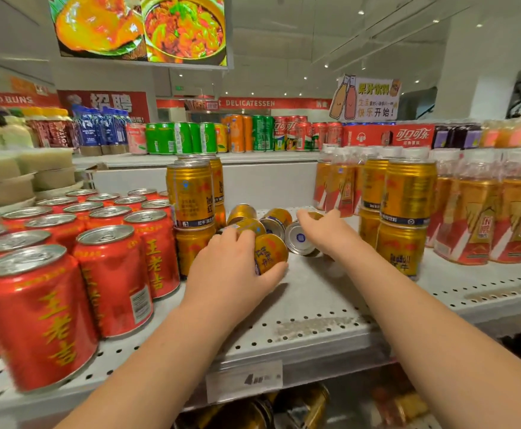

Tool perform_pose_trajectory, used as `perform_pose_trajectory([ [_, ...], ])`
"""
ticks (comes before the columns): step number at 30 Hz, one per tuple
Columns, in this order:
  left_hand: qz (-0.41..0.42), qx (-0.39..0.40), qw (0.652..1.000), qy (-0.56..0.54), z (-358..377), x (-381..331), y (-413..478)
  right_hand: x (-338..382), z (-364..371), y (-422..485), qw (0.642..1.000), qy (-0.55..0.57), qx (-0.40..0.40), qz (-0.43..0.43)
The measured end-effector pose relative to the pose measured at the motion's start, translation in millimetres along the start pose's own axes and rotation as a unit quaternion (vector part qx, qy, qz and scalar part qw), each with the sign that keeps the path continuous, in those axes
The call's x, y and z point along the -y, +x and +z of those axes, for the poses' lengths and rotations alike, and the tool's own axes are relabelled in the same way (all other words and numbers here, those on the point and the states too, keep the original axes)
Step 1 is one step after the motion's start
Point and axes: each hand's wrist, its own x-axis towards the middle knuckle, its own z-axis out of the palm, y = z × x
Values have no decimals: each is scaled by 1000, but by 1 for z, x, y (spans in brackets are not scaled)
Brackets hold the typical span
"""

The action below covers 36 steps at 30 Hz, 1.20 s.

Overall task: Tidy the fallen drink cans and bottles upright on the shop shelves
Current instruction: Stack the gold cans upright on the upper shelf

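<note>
Several gold cans lie on their sides in the gap of the white perforated shelf (314, 308). My left hand (231, 267) is wrapped around the nearest fallen gold can (271, 250), thumb under it. My right hand (327, 232) rests over another fallen gold can (299, 239) whose silver end faces me; whether the fingers grip it I cannot tell. Behind them lie two more fallen gold cans (276, 218). Upright stacked gold cans stand to the left (191, 196) and to the right (407, 193) of the gap.
Red cans (113, 274) fill the shelf's left side in rows. Bottles with orange labels (482, 212) stand at the right. The upper shelf holds green, orange and red cans (253, 134). More gold cans lie on the shelf below (284, 410).
</note>
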Motion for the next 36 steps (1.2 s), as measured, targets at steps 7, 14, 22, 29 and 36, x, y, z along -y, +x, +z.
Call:
perform_pose_trajectory([
  [7,9,-30,996,89,2,1,-5,-1,-9,19,991,-11,124,-43],
  [14,-35,-9,998,-59,-2,4,-7,-28,-32,0,968,162,181,-59],
  [22,-63,-57,933,-350,-4,2,-6,-65,-32,-45,944,209,172,-187],
  [29,-41,-68,833,-547,-16,-21,6,-76,-32,-62,937,174,178,-245],
  [36,-35,-110,805,-582,-15,-56,38,-78,-25,-57,939,170,150,-259],
])
